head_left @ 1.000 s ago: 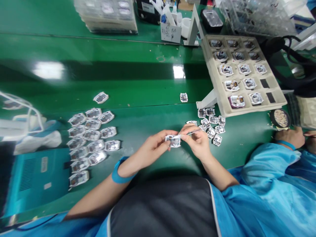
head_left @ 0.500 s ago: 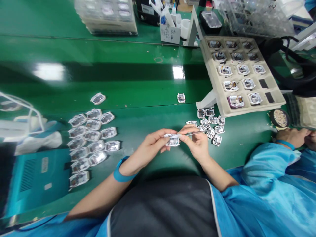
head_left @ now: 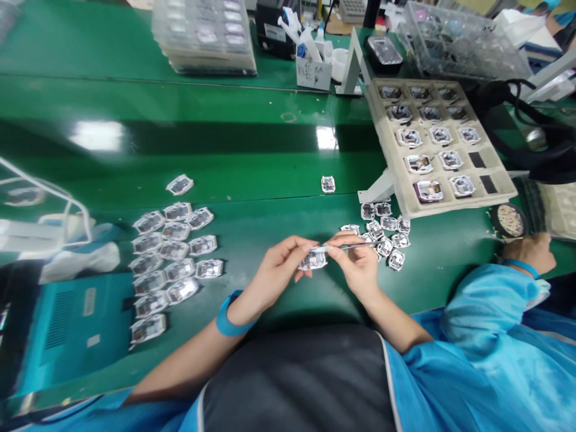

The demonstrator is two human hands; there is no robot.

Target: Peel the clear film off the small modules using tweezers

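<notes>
Between my hands, over the green table, is a small white-framed part with a grey inside. The thumb and fingers of my left hand pinch its left side. My right hand is closed around thin metal tweezers, its fingertips at the part's upper right corner. Similar white-framed parts lie in rows on the left, and a looser group lies just beyond my right hand. One more part sits alone farther back.
A beige compartment tray stands propped on a white bracket at the right. Stacked clear trays and a box of bottles are at the back. A teal case lies at the left. A co-worker's hand rests near a round dish.
My hands keep hold of the part and tweezers, with only slight movement. The view has shifted a little. The co-worker's hand at the right has changed position.
</notes>
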